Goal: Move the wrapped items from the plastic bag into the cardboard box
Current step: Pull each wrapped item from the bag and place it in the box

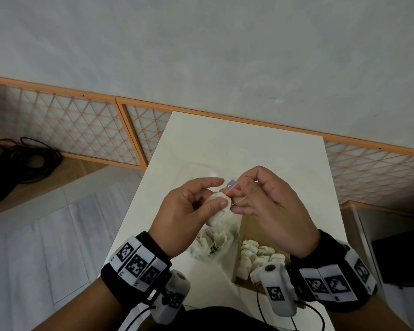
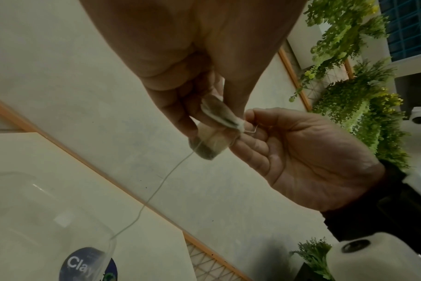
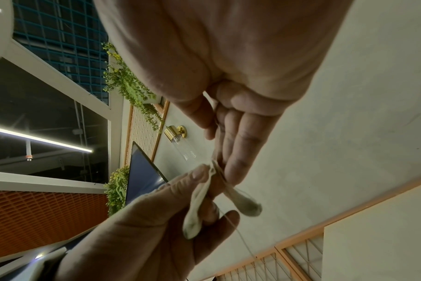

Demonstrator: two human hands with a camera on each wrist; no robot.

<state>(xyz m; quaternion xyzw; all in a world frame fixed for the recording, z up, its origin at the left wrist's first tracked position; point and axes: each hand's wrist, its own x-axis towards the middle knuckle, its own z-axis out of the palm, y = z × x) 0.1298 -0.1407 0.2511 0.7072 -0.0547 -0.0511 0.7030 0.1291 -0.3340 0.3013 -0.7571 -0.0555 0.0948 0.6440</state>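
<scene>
Nearest the camera, a cardboard box (image 1: 243, 231) holds folded tea bags (image 1: 261, 258), beside a clear plastic bag (image 1: 213, 242) of more. Above them the left hand (image 1: 189, 209) pinches one tea bag (image 1: 219, 207) while the right hand (image 1: 265, 199) pinches its string (image 1: 232, 189) over the white table (image 1: 225, 144).
</scene>
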